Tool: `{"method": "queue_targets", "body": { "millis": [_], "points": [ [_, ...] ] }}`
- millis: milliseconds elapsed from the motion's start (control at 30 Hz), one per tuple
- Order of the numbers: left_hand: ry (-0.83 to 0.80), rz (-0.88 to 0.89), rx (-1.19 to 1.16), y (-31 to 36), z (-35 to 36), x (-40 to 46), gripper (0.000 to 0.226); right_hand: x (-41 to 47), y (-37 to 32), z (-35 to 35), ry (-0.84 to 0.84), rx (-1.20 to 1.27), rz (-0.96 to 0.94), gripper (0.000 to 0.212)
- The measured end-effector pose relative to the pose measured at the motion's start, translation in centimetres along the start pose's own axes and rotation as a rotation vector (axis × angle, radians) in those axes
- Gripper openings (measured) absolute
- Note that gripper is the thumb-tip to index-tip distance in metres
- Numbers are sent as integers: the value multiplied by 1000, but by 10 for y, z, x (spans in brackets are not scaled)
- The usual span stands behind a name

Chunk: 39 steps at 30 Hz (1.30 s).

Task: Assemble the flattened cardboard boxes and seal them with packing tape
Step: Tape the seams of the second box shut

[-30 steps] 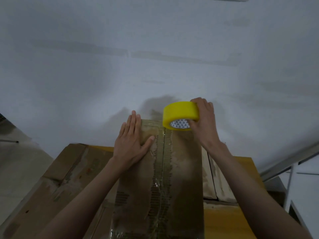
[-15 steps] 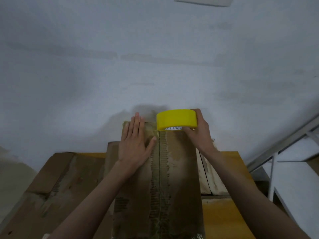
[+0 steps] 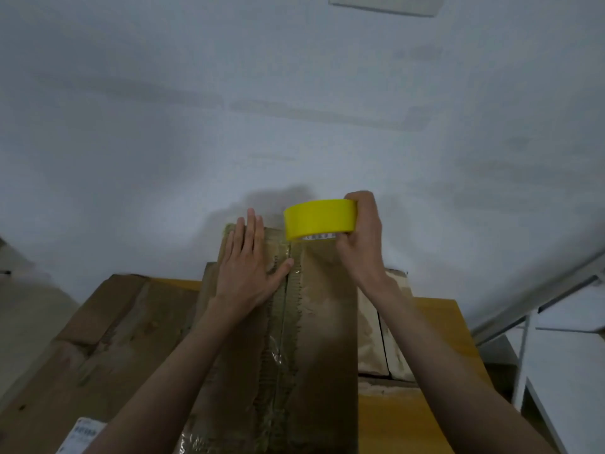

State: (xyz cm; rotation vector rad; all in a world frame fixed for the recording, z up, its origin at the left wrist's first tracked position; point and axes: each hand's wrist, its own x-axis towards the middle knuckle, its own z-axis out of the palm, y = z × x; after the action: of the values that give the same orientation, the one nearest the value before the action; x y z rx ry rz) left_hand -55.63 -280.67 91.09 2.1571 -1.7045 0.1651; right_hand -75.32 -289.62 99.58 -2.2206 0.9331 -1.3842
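Yellow wooden table (image 3: 438, 322) | right hand (image 3: 361, 237) grips yellow tape roll (image 3: 320, 219), now level at brown cardboard box (image 3: 327, 322) far edge | left hand (image 3: 247, 267) flat, fingers straight | seam probably taped.

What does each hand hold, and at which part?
The right hand grips the yellow tape roll at its right side. The left hand holds nothing; it presses flat on the box.

**Bare storeroom or packing corner**

You stand at a plain white wall (image 3: 294, 93), scuffed. A yellow wooden table (image 3: 438, 322) carries worn cardboard boxes (image 3: 108, 339), one with a shipping label (image 3: 82, 434). White metal framing (image 3: 523, 339) to your right. Exact room type unclear.
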Motion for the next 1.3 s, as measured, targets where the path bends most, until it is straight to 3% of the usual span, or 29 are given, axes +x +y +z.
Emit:
{"method": "queue_targets", "body": {
  "millis": [100,500,667,867,1100,1300],
  "points": [
    [7,-15,-20,1,1,0,100,9,11,-25,50,-95,-24,57],
    [-55,-15,112,19,-4,2,95,3,8,-40,-75,-251,66,49],
    [-73,-48,76,36,-1,7,99,5,9,-43,-102,-191,137,54],
    [-76,128,-18,52,7,5,91,2,15,-46,-94,-163,130,50],
    [-53,116,-37,50,6,6,98,-9,34,-44,-113,138,189,38],
    [-77,109,27,47,6,6,103,-3,40,-60,9,-32,154,45]
  ]
}}
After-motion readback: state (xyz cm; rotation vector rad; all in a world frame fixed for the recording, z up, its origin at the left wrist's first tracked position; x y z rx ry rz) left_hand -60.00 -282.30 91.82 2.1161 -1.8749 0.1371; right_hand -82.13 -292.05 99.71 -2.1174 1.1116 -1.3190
